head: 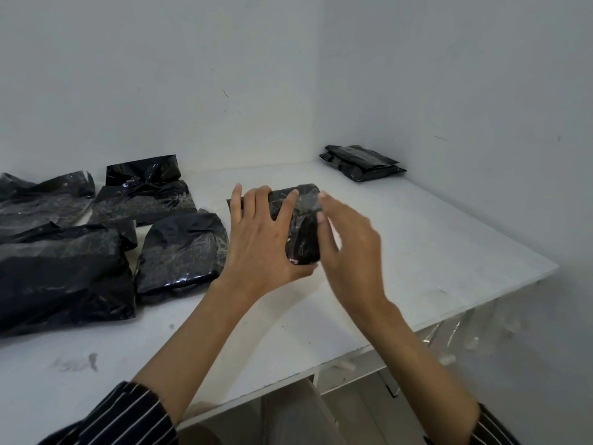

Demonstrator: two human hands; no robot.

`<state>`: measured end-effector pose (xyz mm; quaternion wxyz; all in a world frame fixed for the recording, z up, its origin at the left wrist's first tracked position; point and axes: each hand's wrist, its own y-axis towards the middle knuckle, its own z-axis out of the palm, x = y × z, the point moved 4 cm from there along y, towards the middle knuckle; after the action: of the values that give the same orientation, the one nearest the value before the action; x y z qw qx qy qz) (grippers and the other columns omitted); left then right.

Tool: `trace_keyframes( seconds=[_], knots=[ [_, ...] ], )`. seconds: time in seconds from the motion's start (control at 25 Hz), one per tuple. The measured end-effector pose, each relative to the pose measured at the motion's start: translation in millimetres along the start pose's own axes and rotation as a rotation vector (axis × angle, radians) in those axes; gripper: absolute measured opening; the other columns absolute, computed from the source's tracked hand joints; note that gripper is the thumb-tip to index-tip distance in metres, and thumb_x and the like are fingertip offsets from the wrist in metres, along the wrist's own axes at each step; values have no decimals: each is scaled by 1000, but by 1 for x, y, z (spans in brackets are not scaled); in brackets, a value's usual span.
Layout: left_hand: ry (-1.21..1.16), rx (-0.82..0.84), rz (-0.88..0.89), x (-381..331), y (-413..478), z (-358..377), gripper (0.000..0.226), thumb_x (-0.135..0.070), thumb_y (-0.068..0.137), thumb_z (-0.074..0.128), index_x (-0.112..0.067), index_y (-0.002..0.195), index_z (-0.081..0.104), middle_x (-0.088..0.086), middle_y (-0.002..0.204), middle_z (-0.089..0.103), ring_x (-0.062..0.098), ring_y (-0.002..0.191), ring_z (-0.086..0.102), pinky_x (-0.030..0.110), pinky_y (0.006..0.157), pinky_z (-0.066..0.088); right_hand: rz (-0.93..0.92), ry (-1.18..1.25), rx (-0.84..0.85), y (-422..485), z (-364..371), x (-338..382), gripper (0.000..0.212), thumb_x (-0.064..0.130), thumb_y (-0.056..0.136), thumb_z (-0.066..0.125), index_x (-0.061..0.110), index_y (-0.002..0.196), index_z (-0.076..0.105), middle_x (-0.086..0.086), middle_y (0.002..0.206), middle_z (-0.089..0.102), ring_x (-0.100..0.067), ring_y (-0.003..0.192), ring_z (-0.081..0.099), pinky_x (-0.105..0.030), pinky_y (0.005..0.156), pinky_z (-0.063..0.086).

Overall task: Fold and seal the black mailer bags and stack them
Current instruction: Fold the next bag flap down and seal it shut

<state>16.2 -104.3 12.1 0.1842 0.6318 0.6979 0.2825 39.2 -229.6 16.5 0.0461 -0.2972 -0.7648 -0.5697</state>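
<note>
A folded black mailer bag (305,229) is held just above the white table (417,239) at its middle. My left hand (260,239) grips it from the left, fingers spread over its top and thumb under its near edge. My right hand (346,245) is blurred at the bag's right side, fingers touching its upper right corner. A small stack of sealed black bags (364,163) lies in the far right corner by the wall. Several unsealed black bags (179,248) lie on the left half of the table.
White walls close the table at the back and right. The table's front right edge (449,313) runs diagonally, with clear plastic wrap (455,335) hanging below it. Bare tabletop lies between the held bag and the corner stack.
</note>
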Motion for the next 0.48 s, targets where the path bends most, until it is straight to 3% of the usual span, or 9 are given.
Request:
trace_keyframes(
  seconds=[0.08, 0.16, 0.2, 0.28, 0.36, 0.48],
  knots=[
    [-41, -54, -20, -5, 1, -7, 97, -75, 61, 45, -9, 132, 50, 24, 119, 51, 39, 117, 47, 52, 112, 11, 123, -36, 132, 1, 19, -7, 39, 17, 98, 41, 2, 133, 52, -13, 136, 55, -23, 127, 51, -44, 106, 40],
    [-56, -106, -20, -10, 2, -13, 91, -69, 64, 46, -8, 131, 50, 25, 119, 51, 39, 117, 47, 52, 112, 13, 225, -52, 224, 4, 30, -12, 44, 21, 102, 34, 4, 142, 39, -13, 148, 39, -23, 139, 36, -41, 115, 27],
    [-58, -127, -12, -11, 3, -15, 90, -67, 64, 48, -7, 131, 50, 25, 119, 51, 39, 116, 47, 52, 112, 14, 275, -14, 234, 7, 32, -14, 43, 23, 102, 34, 5, 142, 39, -13, 147, 41, -25, 136, 39, -40, 113, 30],
    [-54, -159, 12, -12, 4, -18, 92, -67, 61, 54, -8, 131, 50, 24, 120, 51, 37, 117, 46, 52, 113, 15, 367, 122, 153, 14, 28, -17, 36, 23, 101, 39, 6, 131, 49, -11, 125, 60, -23, 112, 58, -28, 95, 46],
    [-54, -172, 32, -10, 5, -18, 96, -70, 58, 58, -9, 133, 49, 22, 121, 50, 36, 118, 46, 52, 113, 15, 509, 314, 75, 19, 20, -22, 27, 17, 97, 50, 9, 121, 60, 2, 107, 67, -10, 95, 64, -14, 83, 48],
    [-24, -136, 70, -7, 4, -13, 106, -79, 56, 57, -10, 135, 46, 21, 125, 49, 35, 122, 45, 54, 114, 13, 833, 705, 88, 23, 14, -37, 14, 10, 90, 61, 8, 102, 68, -2, 91, 72, -11, 83, 68, -24, 73, 55]
  ],
)
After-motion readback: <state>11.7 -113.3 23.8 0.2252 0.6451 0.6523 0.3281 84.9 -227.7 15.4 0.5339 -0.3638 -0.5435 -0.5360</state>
